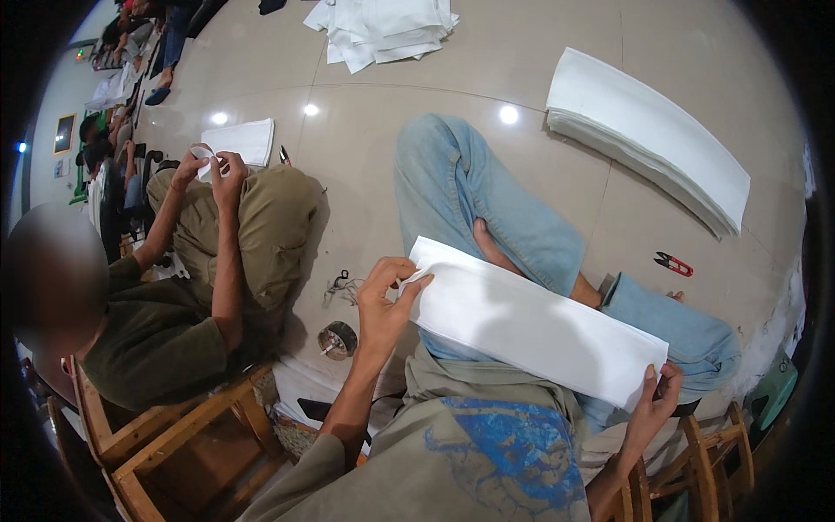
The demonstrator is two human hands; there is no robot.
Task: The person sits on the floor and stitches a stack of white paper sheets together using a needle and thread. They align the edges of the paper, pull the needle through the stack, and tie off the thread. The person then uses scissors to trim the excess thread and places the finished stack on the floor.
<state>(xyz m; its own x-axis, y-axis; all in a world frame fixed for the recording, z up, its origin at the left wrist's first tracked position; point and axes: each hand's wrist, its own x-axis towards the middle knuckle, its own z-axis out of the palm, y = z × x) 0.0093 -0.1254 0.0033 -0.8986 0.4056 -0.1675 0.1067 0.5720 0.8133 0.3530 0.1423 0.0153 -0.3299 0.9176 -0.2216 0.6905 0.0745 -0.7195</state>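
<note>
A long white folded cloth strip (pixel 531 322) stretches across my lap, slanting down from left to right, with a shadow over its middle. My left hand (pixel 383 300) pinches its left end, thumb on top and fingers curled at the edge. At the opposite end, my right hand (pixel 654 396) grips the lower right corner, its thumb lying on the cloth. Both hands are closed on the same strip. The undersides of the fingers are partly hidden by the cloth.
A tall stack of white strips (pixel 644 130) lies on the tiled floor at far right, near red-handled thread snips (pixel 674 264). More white cloths (pixel 383 30) are piled ahead. A co-worker (pixel 165 304) sits at left holding white material. A small round tin (pixel 337 339) rests between us.
</note>
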